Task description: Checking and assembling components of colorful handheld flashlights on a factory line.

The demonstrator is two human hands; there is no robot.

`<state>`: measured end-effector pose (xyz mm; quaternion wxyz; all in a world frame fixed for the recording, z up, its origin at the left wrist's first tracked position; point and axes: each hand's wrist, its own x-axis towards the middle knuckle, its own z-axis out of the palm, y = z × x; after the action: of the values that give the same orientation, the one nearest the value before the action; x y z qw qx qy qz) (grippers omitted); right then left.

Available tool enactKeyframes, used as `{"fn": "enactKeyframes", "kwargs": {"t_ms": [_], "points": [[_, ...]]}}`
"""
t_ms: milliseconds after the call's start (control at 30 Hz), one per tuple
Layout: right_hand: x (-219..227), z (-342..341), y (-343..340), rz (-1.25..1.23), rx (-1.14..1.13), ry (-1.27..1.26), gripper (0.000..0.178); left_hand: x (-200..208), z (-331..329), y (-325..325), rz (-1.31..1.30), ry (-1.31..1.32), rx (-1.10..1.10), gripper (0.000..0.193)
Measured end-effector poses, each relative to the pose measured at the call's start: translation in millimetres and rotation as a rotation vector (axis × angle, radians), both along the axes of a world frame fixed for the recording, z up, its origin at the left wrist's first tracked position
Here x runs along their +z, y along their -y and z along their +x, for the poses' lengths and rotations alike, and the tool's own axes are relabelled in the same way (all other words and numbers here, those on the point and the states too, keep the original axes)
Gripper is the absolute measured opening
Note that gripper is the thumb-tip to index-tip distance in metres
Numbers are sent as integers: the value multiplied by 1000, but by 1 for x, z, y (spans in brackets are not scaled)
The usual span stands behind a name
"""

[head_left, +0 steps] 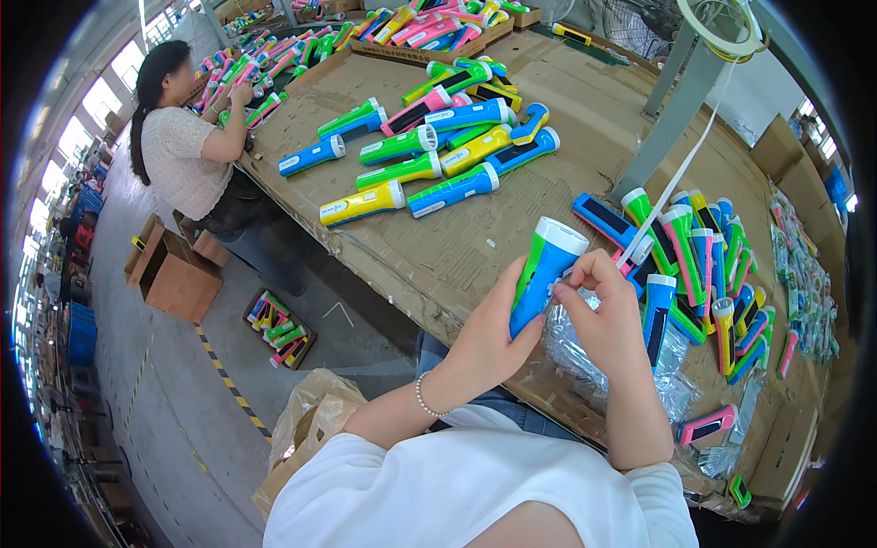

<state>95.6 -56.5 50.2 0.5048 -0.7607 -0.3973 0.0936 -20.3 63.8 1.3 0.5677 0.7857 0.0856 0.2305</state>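
A blue and green flashlight [545,268] with a white head points up and away in front of me. My left hand [489,333] is wrapped round its body from the left. On the flashlight's right side, the fingers of my right hand [601,306] are pinched together by the blue casing; what they hold, if anything, is too small to make out. Under my right hand lie crumpled clear plastic bags [571,352]. Close by on the right, a blue flashlight [656,320] with a dark panel leans among several others.
A grey post [671,114] carries a pale ring [722,27], from which a thin white strip [681,173] runs down behind my right hand. Several flashlights [457,187] lie across the cardboard-covered table [384,265]. Bagged ones [799,265] are far right. Another person [192,146] works at the left edge.
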Motion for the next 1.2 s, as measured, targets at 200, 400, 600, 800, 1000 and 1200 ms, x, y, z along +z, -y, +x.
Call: {"fn": "enactKeyframes", "kwargs": {"t_ms": [200,400,600,800,1000,1200], "points": [[-1,6,15,-16,-72,-73,27,0,0,10,135,29,12,69],[4,9,28,-44,-71,-73,26,9,-3,23,81,16,-9,60],[9,10,49,-159,30,-59,22,8,14,27,-205,38,-108,49],[3,12,65,-17,29,3,11,14,25,42,-126,16,-65,42],[4,13,70,-9,-65,-113,9,-21,52,47,333,416,221,51],[2,31,72,80,-123,84,7,-8,76,50,297,378,198,46]]}}
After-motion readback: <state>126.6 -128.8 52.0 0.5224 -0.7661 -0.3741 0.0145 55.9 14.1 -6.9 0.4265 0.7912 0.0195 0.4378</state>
